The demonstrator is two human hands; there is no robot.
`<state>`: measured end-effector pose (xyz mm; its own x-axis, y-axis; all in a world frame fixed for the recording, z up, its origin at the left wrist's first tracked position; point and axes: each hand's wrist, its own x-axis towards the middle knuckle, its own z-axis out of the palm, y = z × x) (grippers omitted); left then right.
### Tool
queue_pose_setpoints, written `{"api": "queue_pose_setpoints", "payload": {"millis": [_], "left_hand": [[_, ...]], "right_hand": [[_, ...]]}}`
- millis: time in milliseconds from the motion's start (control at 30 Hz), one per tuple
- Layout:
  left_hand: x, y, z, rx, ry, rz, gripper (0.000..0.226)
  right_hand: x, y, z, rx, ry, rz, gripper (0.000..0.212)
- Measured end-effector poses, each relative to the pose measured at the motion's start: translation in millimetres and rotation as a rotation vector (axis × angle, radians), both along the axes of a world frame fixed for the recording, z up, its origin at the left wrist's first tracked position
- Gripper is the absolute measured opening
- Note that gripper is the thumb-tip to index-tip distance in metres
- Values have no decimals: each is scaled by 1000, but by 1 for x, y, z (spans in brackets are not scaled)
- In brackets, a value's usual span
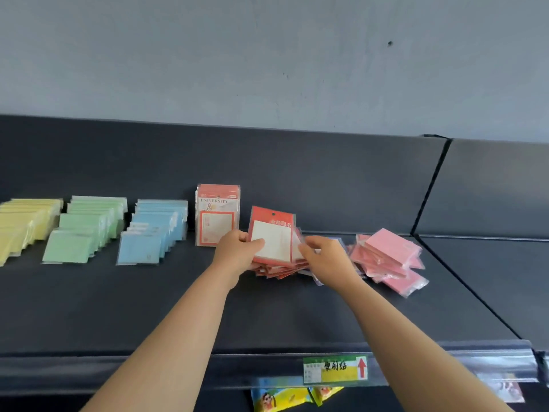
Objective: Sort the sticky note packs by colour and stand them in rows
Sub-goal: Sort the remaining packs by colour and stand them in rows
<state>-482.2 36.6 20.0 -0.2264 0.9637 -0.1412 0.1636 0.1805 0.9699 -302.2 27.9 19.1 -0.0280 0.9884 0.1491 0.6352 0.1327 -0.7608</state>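
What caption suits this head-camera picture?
Left hand and right hand hold red packs above a loose pile beside yellow, green and blue rows.

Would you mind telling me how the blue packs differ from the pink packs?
The blue packs stand in an orderly row; the pink packs lie flat in a crooked heap. The blue packs are left of the held red pack; the pink packs are right of it. Both have clear wrappers.

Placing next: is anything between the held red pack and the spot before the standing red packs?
Nothing visible. The left hand holds the red pack just right of the standing packs, with bare shelf before them.
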Motion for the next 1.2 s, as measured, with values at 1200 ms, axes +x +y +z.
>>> {"api": "queue_pose_setpoints", "payload": {"millis": [1200], "left_hand": [[-24,-49,-22,-45,-512,9,24]], "right_hand": [[-26,-17,-21,103,-160,39,24]]}}
